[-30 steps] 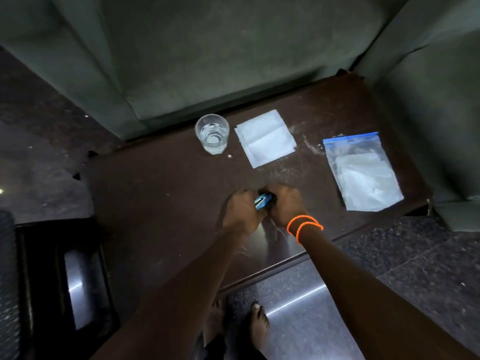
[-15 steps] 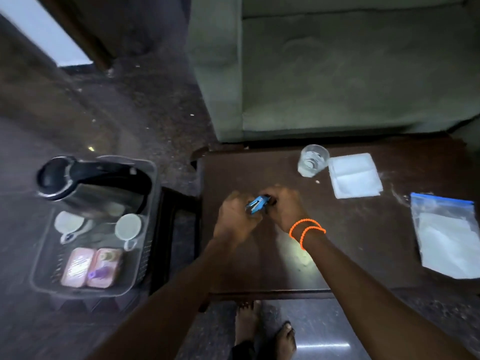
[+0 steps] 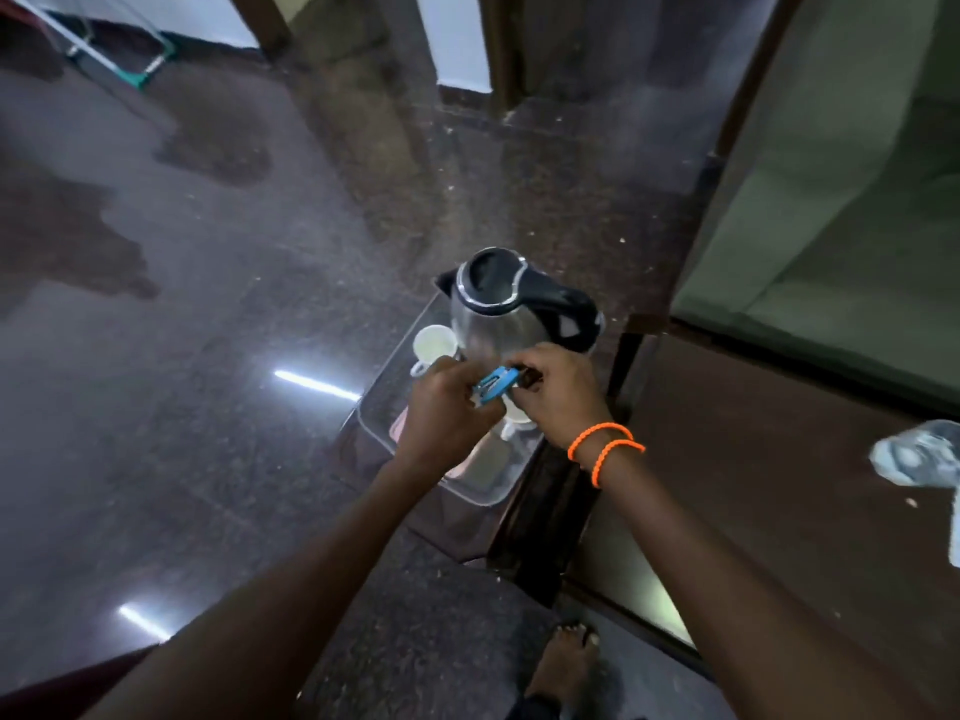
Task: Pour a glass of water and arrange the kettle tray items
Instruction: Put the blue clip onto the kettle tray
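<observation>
A small blue packet [image 3: 496,385] is gripped between left hand [image 3: 447,413] and right hand [image 3: 558,394], above the tray [image 3: 488,491] where the kettle [image 3: 511,309] is kept.

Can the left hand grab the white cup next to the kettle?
Probably yes, but not right now. The white cup stands open in the tray just beyond the left hand, nothing between. Both hands are busy holding the small blue packet, shared with the right hand.
</observation>
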Demonstrator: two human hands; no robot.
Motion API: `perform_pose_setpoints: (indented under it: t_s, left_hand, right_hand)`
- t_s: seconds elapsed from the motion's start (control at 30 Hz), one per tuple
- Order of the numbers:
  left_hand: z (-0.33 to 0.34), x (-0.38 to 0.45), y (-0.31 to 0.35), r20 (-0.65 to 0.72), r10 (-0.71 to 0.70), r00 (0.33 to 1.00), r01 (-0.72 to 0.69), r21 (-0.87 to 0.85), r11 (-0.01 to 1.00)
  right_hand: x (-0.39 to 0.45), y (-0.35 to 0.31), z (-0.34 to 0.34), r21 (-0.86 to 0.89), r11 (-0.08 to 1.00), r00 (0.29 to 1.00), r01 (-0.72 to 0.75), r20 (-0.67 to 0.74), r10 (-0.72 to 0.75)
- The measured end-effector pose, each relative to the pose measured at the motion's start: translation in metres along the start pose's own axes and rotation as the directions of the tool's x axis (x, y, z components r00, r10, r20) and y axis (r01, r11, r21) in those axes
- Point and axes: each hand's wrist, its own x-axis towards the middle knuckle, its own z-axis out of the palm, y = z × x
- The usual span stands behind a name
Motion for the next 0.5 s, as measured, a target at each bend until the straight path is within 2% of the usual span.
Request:
perform_pose_setpoints:
  t_s: [0.13,0.23,0.3,0.4,0.5]
  left_hand:
    - [-0.027,-0.01,-0.049,0.005,-0.104,0.995,0.103,0.035,0.994]
    - [-0.031,-0.014,-0.075,0.025,-0.191,0.981,0.187,0.096,0.978]
    - [-0.028,-0.014,-0.086,0.026,-0.231,0.973,0.225,0.144,0.964]
    - [-0.018,-0.012,-0.095,-0.004,-0.234,0.972,0.225,0.301,0.927]
    - [-0.005,-0.011,-0.104,0.002,-0.212,0.977,0.191,0.422,0.886]
  right_hand:
    - [0.012,-0.017,0.063,-0.012,1.0,0.995,-0.01,0.103,0.011]
    - [0.017,-0.022,0.098,-0.086,0.996,0.98,-0.036,0.19,0.052]
    - [0.018,-0.024,0.113,-0.149,0.989,0.98,-0.015,0.194,0.044]
    - [0.016,-0.022,0.129,-0.178,0.984,0.992,0.016,0.128,0.007]
    - [0.015,-0.014,0.14,-0.306,0.952,0.98,-0.018,0.181,0.077]
